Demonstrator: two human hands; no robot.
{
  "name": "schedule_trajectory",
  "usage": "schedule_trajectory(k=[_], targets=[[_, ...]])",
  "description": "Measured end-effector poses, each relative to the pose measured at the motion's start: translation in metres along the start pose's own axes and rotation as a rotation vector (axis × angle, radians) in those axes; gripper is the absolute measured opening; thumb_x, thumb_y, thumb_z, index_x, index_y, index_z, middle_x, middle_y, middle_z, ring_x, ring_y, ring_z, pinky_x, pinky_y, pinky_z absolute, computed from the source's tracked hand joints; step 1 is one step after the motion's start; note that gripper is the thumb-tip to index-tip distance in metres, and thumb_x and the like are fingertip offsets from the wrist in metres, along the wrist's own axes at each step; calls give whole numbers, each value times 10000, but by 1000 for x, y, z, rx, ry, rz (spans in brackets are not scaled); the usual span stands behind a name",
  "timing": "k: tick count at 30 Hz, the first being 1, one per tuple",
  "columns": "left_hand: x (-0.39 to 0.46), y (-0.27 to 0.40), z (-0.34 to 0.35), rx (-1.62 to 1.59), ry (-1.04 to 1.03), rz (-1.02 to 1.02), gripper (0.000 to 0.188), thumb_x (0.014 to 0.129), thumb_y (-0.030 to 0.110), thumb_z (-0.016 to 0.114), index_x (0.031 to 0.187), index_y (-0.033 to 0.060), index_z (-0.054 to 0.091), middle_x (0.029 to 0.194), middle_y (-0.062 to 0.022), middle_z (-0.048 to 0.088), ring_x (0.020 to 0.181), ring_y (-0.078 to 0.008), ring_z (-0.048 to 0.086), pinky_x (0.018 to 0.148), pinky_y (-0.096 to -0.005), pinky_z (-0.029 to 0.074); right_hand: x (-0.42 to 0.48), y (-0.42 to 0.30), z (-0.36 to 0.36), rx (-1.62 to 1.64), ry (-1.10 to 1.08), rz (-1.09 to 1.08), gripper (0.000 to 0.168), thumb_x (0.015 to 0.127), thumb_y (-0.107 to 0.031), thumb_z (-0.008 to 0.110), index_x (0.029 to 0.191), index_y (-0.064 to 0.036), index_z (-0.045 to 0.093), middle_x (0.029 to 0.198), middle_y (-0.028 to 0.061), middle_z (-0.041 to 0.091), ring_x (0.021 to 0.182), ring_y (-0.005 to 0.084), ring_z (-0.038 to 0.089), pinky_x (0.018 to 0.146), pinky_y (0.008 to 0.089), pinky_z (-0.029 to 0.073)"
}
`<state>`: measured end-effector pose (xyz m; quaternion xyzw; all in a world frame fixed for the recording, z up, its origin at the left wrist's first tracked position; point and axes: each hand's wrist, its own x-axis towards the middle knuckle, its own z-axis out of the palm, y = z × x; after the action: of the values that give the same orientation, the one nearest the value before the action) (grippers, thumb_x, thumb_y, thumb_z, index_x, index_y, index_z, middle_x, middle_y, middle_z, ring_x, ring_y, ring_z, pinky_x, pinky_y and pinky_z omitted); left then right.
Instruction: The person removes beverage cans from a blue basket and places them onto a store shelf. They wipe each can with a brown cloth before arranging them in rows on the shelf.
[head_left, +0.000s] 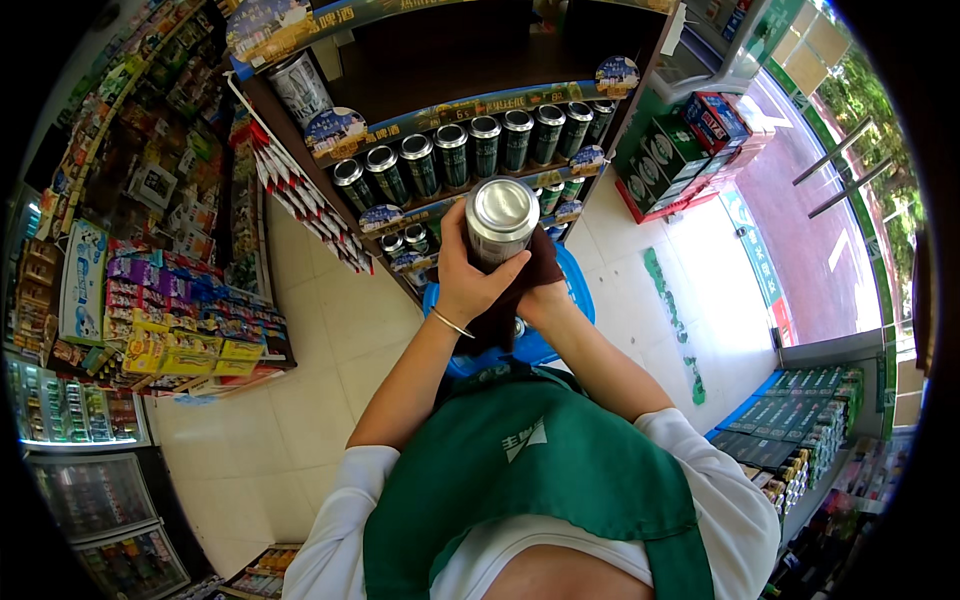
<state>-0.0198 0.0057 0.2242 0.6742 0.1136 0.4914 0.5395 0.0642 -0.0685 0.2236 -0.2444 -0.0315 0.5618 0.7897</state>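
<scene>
My left hand (472, 277) wraps around a large metal beverage can (501, 217), its silver lid facing up. My right hand (544, 300) is just behind and below, shut on a dark brown cloth (545, 262) that lies against the can's far side and hangs down between my wrists. Under both hands is a blue plastic basket or tub (577, 289), with part of a can visible inside. Beyond the held can, a row of dark green cans (454, 156) stands on a shelf, with more cans on the shelf below.
The dark display rack (450, 52) rises in front, a large can (298, 84) at its upper left. Snack displays (172, 307) line the left. Stacked drink cartons (667, 161) stand right of the rack near the open doorway. More boxes and cans (795, 420) are at lower right.
</scene>
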Motion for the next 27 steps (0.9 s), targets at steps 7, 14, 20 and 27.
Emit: schedule_trajectory(k=[7, 14, 20, 27], targets=[[0, 10, 2, 12, -116, -72, 770, 661, 115, 822, 1285, 46, 376, 1219, -95, 514, 1111, -200, 523, 948, -331, 432, 2, -6, -25, -151, 95, -139, 309, 932, -322, 504, 1099, -66, 546, 1061, 60, 608, 963, 191, 592, 792, 332, 488], [-4, 16, 11, 98, -127, -15, 734, 659, 119, 821, 1252, 41, 397, 1187, -88, 523, 1073, -188, 533, 934, -319, 432, 1, -21, -40, -461, 184, -12, 474, 922, -403, 463, 1260, -72, 482, 1171, 93, 533, 1042, 198, 495, 913, 360, 386], [-3, 4, 26, 166, -235, -13, 703, 654, 92, 815, 1237, 43, 423, 1151, -95, 539, 1066, -197, 544, 923, -317, 435, -19, -31, -72, -216, 29, -84, 454, 941, -388, 492, 1289, -101, 438, 1247, 48, 521, 1138, 177, 500, 939, 342, 411], [-31, -49, 44, 221, -174, -218, 678, 652, 99, 821, 1219, 42, 453, 1148, -69, 517, 1048, -179, 534, 903, -295, 443, -39, -71, -89, -310, 134, -208, 382, 818, -129, 636, 1147, -54, 458, 1169, 64, 529, 1019, 137, 527, 861, 281, 419]])
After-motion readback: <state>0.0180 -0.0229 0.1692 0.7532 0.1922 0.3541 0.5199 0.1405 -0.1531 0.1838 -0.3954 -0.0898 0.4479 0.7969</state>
